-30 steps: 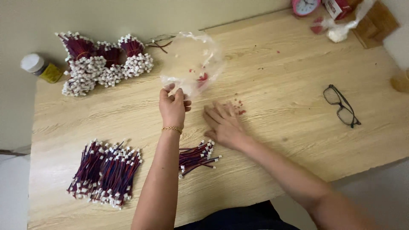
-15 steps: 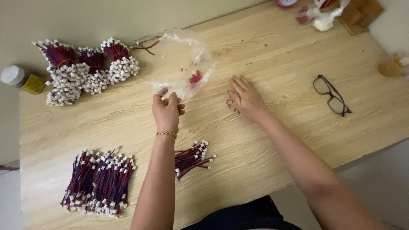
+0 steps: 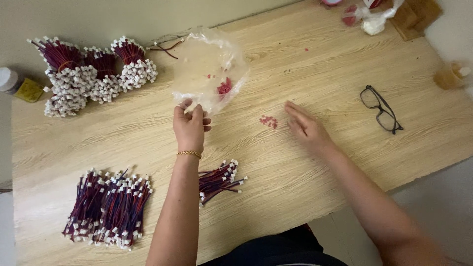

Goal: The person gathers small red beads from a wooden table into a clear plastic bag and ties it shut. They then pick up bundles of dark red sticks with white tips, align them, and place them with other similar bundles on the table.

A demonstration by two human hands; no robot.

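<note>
A pale wooden counter (image 3: 345, 162) is filling most of the view, butting against a plain greyish wall along the top edge, with bare floor showing at the lower right. The left hand (image 3: 191, 127) is pinching the lower edge of a clear plastic bag (image 3: 209, 69) between its fingers, the bag lying open on the counter with a few small red pieces inside. The right hand (image 3: 306, 129) is lying flat with its fingers released and spread, holding nothing, just beside a small heap of red pieces (image 3: 268, 121). Near the left forearm a loose bunch of red and dark wires with white connectors (image 3: 219, 180) is resting, and a larger pile of the same wire leads (image 3: 108, 207) is sitting at the lower left. Tied bundles of wire leads (image 3: 88, 74) are lying at the upper left by the wall. Black-framed glasses (image 3: 380, 109) are lying well apart on the right. A white-capped jar with a yellow label (image 3: 17, 84) is being cut off by the left edge, and a knotted bag (image 3: 369, 17) and a wooden box (image 3: 414, 15) are being cropped at the top; a blurred amber object (image 3: 448, 76) at the right is hard to make out.
</note>
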